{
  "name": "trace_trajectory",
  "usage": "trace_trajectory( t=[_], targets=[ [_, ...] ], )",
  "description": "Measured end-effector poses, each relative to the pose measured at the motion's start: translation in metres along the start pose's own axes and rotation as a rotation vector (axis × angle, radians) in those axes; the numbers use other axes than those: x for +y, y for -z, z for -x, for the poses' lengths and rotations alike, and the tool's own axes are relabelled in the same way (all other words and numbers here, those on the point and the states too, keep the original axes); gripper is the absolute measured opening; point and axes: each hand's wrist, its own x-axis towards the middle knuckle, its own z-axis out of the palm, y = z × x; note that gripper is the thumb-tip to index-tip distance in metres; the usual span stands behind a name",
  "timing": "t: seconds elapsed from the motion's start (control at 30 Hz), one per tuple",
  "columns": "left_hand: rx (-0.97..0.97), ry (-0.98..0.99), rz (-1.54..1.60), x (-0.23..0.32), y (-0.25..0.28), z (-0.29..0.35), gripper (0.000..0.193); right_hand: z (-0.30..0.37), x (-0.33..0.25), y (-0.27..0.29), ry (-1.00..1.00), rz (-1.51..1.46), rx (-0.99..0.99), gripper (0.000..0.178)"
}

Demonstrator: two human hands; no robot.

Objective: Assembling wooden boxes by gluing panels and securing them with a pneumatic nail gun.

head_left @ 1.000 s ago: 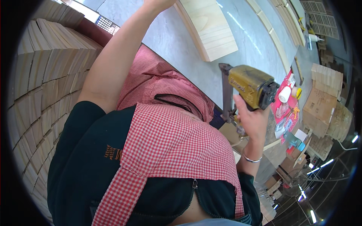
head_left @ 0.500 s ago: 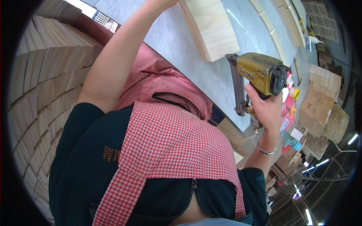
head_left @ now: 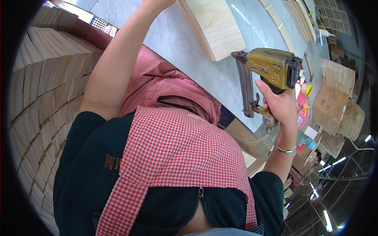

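My right hand grips a yellow pneumatic staple gun by its handle, the thumb lying along the upper side. The dark nose of the gun is at the near end of a pale wooden board assembly; whether they touch, I cannot tell. A thicker strip runs along the left edge of this assembly, which rests on a grey marbled tabletop. My left hand is at the far left edge of the wood, cut off by the top of the picture. Its fingers are out of sight.
Stacked wooden pieces rise high on my left. Long thin wooden strips lie on the table's right part. Beyond are a white glue bottle, cardboard boxes and a bluish clear bottle. A hose trails below the gun.
My right forearm has swung slightly outward and the staple gun has tilted a little, its rear end rising. The whole view has shifted slightly. Both hands keep roughly their places by the wood.
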Motion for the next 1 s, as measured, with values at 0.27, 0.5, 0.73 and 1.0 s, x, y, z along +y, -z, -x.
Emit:
trace_trajectory(
  t=[0.27,0.5,0.73,1.0],
  targets=[
    [-0.098,-0.193,-0.077,0.016,0.029,-0.009,0.111,0.029,0.014,-0.010,-0.120,-0.091,0.152,0.030],
    [-0.177,-0.378,-0.110,0.042,0.039,-0.039,0.120,0.060,0.047,-0.009,0.064,-0.169,0.286,0.033],
    [-0.614,0.226,-0.288,0.148,0.060,-0.091,0.103,0.064,0.051,-0.002,-0.097,-0.215,0.348,0.033],
    [-0.113,0.253,-0.372,0.148,-0.022,-0.080,0.078,0.046,0.049,0.015,-0.266,-0.179,0.344,0.030]
  ],
)
